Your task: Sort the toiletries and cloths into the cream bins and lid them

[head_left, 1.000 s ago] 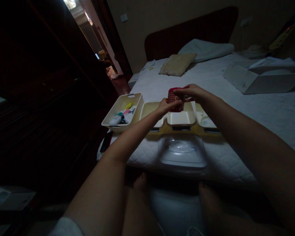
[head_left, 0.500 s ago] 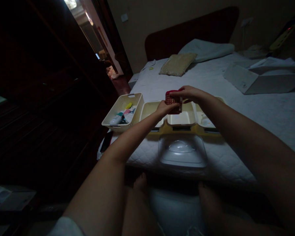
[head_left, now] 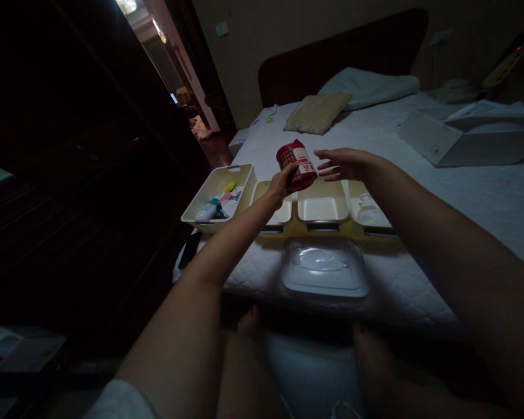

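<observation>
My left hand (head_left: 282, 185) is closed around a red cylindrical package (head_left: 296, 166) with a white label, held tilted above the storage bins. Just to its right, my right hand (head_left: 343, 164) is open, fingers apart and pointing at the package without gripping it. Below the hands stand the left bin (head_left: 283, 215), the middle bin (head_left: 322, 209) and the right bin (head_left: 367, 210), side by side. Some pale items lie in the right one. A white perforated basket (head_left: 190, 216) to the left holds bottles and a yellow item.
A clear plastic lid (head_left: 325, 282) lies on the bed (head_left: 253, 273) in front of the bins. A dark phone-like object (head_left: 189, 250) rests near the bed's edge. Farther back are a beige cushion (head_left: 317, 113) and a white box (head_left: 475, 145) with papers.
My right hand has come off the red package and opened. My left hand has moved the package slightly left and up, turning it so its white label shows.
</observation>
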Available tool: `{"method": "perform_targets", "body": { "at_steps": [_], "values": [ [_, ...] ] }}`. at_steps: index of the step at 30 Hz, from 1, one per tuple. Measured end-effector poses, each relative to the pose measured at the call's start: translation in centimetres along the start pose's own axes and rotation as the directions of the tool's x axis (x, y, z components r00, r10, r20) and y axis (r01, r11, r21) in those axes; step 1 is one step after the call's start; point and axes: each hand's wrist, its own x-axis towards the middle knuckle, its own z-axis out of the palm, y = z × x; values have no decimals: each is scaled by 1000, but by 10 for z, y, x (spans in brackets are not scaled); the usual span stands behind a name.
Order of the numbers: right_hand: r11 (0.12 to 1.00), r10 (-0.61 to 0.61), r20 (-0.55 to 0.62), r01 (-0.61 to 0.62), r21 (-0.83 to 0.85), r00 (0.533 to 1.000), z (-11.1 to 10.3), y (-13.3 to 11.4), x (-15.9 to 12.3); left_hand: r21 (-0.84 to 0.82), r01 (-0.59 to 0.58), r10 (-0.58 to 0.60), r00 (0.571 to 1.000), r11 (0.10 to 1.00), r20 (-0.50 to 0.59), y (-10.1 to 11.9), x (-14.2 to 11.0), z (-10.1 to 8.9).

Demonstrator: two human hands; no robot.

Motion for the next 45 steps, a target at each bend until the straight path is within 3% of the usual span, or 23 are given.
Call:
{"method": "perform_targets", "body": {
  "at_steps": [3,8,18,29,45],
  "values": [
    [998,-12,39,10,59,999,-2,-1,-3,-64,-58,64,994,996,89,4,-4,1],
    [995,-52,123,40,96,991,1,-5,-7,-72,-22,34,984,997,177,6,-14,6],
    [995,-61,177,47,83,982,4,-6,-5,-47,13,-6,991,999,135,8,-19,11],
    [995,-78,249,60,82,965,4,-4,-8,-44,21,-14,987,999,163,8,-18,10],
    [997,-38,259,18,81,965,3,1,-2,-73,56,-45,989,996,144,8,-19,12]
  ]
}}
